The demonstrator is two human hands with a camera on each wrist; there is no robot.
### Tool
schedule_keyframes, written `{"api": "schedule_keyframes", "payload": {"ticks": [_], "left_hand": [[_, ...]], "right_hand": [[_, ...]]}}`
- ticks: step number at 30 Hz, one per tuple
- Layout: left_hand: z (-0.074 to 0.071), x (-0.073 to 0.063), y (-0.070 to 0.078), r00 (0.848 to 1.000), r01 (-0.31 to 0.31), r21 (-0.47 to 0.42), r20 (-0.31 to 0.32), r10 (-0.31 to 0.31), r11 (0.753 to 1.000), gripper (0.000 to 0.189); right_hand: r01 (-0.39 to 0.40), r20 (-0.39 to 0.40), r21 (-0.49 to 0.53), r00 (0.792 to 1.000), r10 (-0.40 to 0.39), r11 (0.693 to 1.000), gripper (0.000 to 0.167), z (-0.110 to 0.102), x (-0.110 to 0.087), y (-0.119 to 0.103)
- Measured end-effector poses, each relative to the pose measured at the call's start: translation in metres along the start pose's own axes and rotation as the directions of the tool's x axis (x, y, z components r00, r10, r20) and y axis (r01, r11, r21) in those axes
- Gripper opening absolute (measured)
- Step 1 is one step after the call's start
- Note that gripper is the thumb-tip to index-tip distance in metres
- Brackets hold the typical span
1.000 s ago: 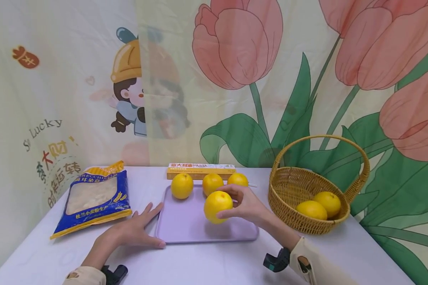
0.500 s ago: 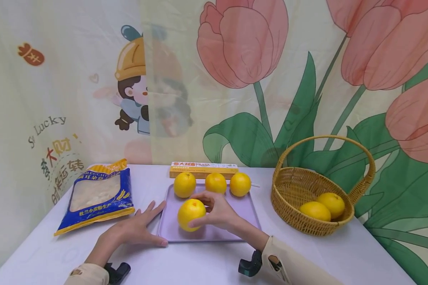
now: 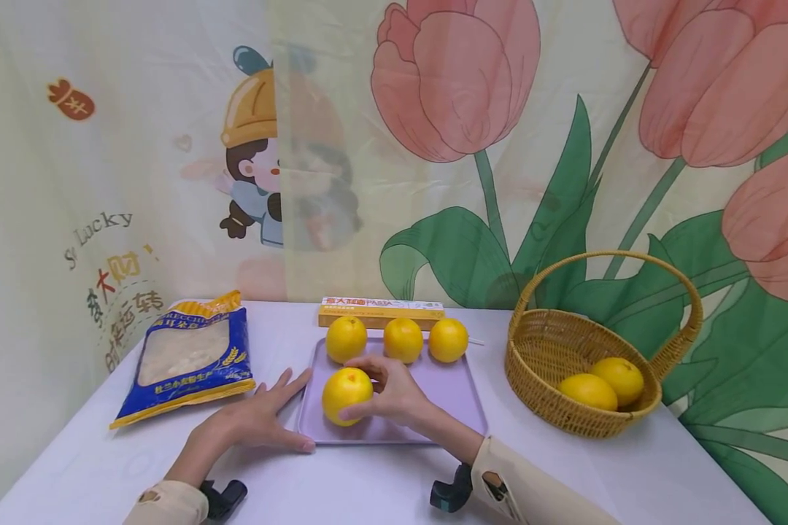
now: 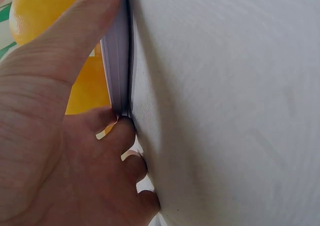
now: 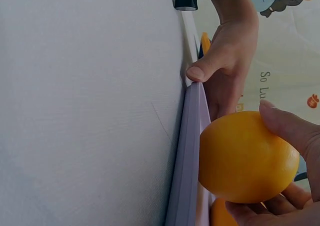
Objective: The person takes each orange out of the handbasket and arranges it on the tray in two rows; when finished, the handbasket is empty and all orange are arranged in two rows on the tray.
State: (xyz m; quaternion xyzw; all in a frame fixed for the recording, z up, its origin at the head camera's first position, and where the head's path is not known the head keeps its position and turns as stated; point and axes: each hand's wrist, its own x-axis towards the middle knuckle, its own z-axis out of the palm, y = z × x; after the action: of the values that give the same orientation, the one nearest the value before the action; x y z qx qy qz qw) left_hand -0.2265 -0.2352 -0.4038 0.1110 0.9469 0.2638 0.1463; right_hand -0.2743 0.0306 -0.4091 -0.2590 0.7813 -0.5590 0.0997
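By the bent fingers of the right hand (image 3: pixel 397 394), one orange (image 3: pixel 343 394) is held at the front of the purple tray (image 3: pixel 452 386), touched by the spread left hand (image 3: pixel 256 417). Three oranges (image 3: pixel 403 340) seem done behind; two oranges (image 3: pixel 588 392) are left in the basket (image 3: pixel 541 401). A flowery curtain (image 3: pixel 341 277) is hung past the white surface (image 3: pixel 354 488).
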Motion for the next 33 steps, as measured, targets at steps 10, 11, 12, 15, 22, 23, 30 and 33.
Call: {"api": "schedule_keyframes", "payload": {"ticks": [10, 11, 12, 15, 22, 23, 30, 33], "left_hand": [[-0.001, 0.002, 0.003, 1.000, -0.011, 0.007, -0.002, 0.011, 1.000, 0.120], [-0.001, 0.002, 0.003, 1.000, -0.012, 0.004, -0.001, 0.012, 1.000, 0.121], [-0.001, 0.002, 0.003, 1.000, -0.013, 0.002, -0.001, 0.013, 1.000, 0.121], [-0.001, 0.001, 0.003, 1.000, -0.012, -0.004, 0.003, 0.012, 1.000, 0.120], [-0.001, 0.000, 0.002, 1.000, -0.004, -0.015, 0.012, 0.004, 1.000, 0.120], [-0.002, 0.000, 0.003, 1.000, -0.005, -0.017, 0.012, 0.005, 1.000, 0.120], [-0.002, 0.000, 0.003, 1.000, -0.001, -0.014, 0.011, 0.001, 1.000, 0.121], [-0.001, -0.001, 0.002, 1.000, 0.000, -0.011, 0.010, 0.000, 1.000, 0.121]], "right_hand": [[0.027, 0.017, -0.007, 0.999, -0.027, 1.000, 0.067, -0.001, 0.002, 0.005], [0.026, 0.021, -0.008, 0.999, -0.026, 1.000, 0.067, 0.000, 0.002, 0.005], [0.027, 0.025, -0.008, 0.999, -0.027, 1.000, 0.067, 0.000, 0.003, 0.006], [0.030, 0.041, -0.009, 0.999, -0.030, 1.000, 0.068, 0.002, 0.005, 0.007], [0.017, 0.079, -0.027, 0.997, -0.015, 0.999, 0.070, 0.008, 0.005, 0.008], [0.013, 0.084, -0.029, 0.996, -0.011, 1.000, 0.070, 0.009, 0.004, 0.008], [0.013, 0.090, -0.033, 0.996, -0.010, 0.999, 0.071, 0.009, 0.003, 0.009], [0.013, 0.093, -0.036, 0.996, -0.010, 0.999, 0.071, 0.010, 0.003, 0.009]]}}
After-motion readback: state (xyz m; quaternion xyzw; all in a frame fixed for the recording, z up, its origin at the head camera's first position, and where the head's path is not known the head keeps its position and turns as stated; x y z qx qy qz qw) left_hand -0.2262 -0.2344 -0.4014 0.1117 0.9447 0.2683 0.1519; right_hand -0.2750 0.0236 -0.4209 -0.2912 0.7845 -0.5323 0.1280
